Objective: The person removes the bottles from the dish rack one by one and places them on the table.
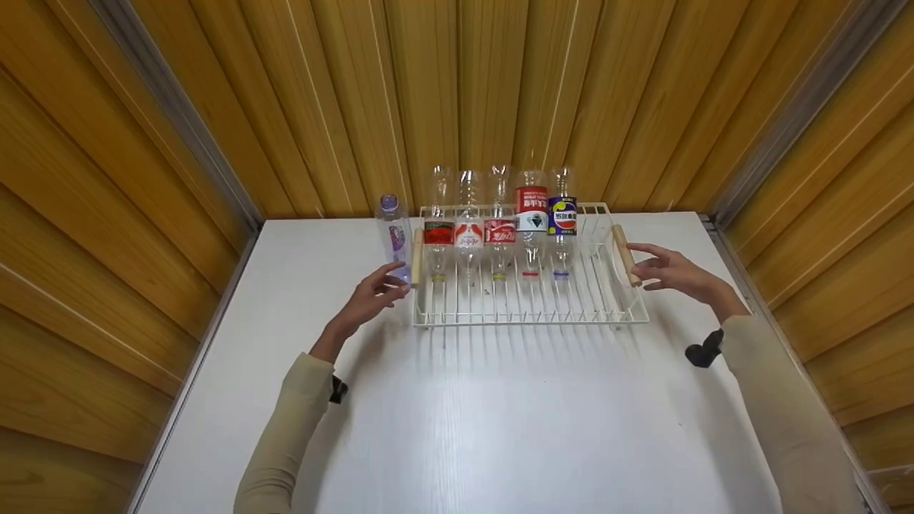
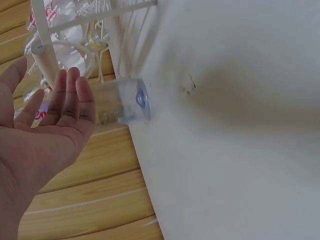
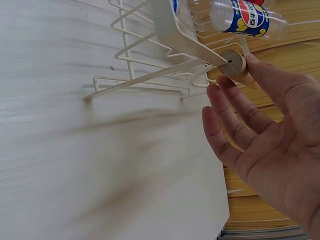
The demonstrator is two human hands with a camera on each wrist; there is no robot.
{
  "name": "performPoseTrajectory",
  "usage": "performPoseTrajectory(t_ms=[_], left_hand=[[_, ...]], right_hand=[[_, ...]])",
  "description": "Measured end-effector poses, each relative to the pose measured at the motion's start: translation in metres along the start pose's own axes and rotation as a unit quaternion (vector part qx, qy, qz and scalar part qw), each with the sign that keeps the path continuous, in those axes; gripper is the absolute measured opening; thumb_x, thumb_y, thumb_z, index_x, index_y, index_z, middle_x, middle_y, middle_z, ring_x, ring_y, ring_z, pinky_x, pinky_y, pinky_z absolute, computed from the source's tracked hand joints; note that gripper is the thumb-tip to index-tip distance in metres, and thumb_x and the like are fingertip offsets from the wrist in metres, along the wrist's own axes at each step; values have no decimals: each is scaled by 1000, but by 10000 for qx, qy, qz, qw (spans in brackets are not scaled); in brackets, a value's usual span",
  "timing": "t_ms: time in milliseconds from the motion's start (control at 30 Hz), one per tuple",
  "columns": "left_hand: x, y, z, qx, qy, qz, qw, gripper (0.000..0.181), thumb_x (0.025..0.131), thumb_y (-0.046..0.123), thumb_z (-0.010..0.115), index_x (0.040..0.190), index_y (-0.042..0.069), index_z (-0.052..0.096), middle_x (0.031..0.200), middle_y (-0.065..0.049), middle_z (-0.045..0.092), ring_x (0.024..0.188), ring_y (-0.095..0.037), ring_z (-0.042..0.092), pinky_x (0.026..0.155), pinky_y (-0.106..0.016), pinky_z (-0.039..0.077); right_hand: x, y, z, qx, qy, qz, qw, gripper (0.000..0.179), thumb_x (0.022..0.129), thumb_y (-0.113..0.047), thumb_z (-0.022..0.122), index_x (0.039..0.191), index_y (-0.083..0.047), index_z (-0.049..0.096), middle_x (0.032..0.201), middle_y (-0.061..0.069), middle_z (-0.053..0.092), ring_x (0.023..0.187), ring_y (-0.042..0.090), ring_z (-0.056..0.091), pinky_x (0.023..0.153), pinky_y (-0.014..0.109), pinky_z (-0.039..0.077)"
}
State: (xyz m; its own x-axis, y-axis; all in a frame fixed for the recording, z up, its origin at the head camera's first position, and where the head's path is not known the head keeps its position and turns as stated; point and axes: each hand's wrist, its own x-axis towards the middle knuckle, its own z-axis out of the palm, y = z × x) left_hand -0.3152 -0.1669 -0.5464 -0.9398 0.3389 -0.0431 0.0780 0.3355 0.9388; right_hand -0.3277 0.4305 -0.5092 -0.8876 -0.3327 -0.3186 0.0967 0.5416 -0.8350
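A white wire rack (image 1: 532, 323) with a wooden handle at each end stands at the table's back edge. Several clear plastic bottles (image 1: 469, 234) sit in it, caps toward me and labels upside down. My left hand (image 1: 365, 298) is beside the left handle (image 1: 417, 260), fingers loosely bent with nothing in them. Just left of that handle stands a clear bottle (image 1: 397, 239) with a purple cap, partly behind my left fingers in the left wrist view. At the right handle (image 1: 623, 251), my right hand (image 1: 678, 275) has its thumb and fingertips close against the wood, fingers relaxed.
The white table (image 1: 457, 428) stretches from the rack toward me. Wood-look panels (image 1: 493, 86) close off the back and both sides, with grey metal strips (image 1: 182, 107) at the corners. A black wrist camera (image 1: 703, 350) shows at the right sleeve.
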Motion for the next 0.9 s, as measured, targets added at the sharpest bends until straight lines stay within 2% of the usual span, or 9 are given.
performPoseTrajectory(t_ms=[67, 167, 400, 467, 567, 667, 800, 900], left_hand=[[4, -1, 5, 3, -64, 68, 10000, 62, 99, 25, 69, 155, 19, 44, 134, -20, 63, 111, -26, 63, 92, -42, 55], [9, -5, 11, -20, -106, 155, 9998, 66, 96, 22, 73, 155, 22, 44, 136, -18, 61, 115, -28, 62, 89, -32, 54], [8, -11, 18, -402, -134, 208, 9989, 71, 94, 12, 74, 156, 16, 42, 140, -22, 56, 115, -30, 62, 88, -33, 55], [8, -11, 20, -477, -128, 146, 9987, 71, 93, 11, 74, 156, 17, 42, 140, -22, 56, 114, -29, 62, 86, -34, 55], [9, -8, 21, -541, -107, -14, 9985, 71, 92, 11, 75, 155, 19, 43, 139, -22, 57, 112, -28, 62, 84, -34, 55], [9, -5, 22, -602, -72, -215, 9979, 70, 92, 11, 75, 154, 22, 44, 139, -22, 57, 112, -28, 62, 85, -37, 56], [8, -4, 22, -710, -45, -442, 9965, 70, 92, 10, 75, 154, 24, 44, 142, -22, 55, 112, -27, 63, 91, -44, 56], [7, -5, 20, -746, -75, -502, 9959, 71, 92, 12, 75, 155, 26, 42, 145, -22, 53, 113, -26, 63, 93, -46, 56]], right_hand=[[2, -1, -1, -20, -18, -15, 10000, 73, 106, -32, 56, 165, -15, 16, 151, 29, 44, 106, 3, 64, 111, 59, 44], [2, -2, -1, -71, -7, -42, 10000, 73, 106, -34, 56, 165, -16, 16, 152, 30, 43, 107, 4, 64, 111, 58, 45], [1, 5, -2, -192, -51, -45, 9998, 73, 106, -37, 54, 165, -15, 16, 152, 31, 42, 108, 5, 65, 109, 58, 47], [-3, 6, -4, -266, 36, -55, 9996, 71, 105, -36, 56, 164, -14, 21, 151, 30, 44, 109, 5, 65, 107, 53, 50], [-7, 5, -7, -417, 287, -229, 9985, 67, 106, -34, 56, 161, -8, 28, 150, 31, 45, 109, 4, 64, 101, 37, 55], [-9, -1, -9, -438, 608, -346, 9966, 64, 106, -33, 55, 158, -4, 33, 152, 31, 45, 107, 0, 63, 93, 22, 55], [-5, -13, -14, -446, 803, -480, 9946, 62, 106, -32, 55, 157, -1, 35, 152, 30, 45, 102, -5, 63, 89, 17, 55], [2, -26, -15, -521, 867, -529, 9935, 61, 106, -31, 56, 155, -1, 37, 146, 30, 50, 102, -3, 64, 88, 17, 55]])
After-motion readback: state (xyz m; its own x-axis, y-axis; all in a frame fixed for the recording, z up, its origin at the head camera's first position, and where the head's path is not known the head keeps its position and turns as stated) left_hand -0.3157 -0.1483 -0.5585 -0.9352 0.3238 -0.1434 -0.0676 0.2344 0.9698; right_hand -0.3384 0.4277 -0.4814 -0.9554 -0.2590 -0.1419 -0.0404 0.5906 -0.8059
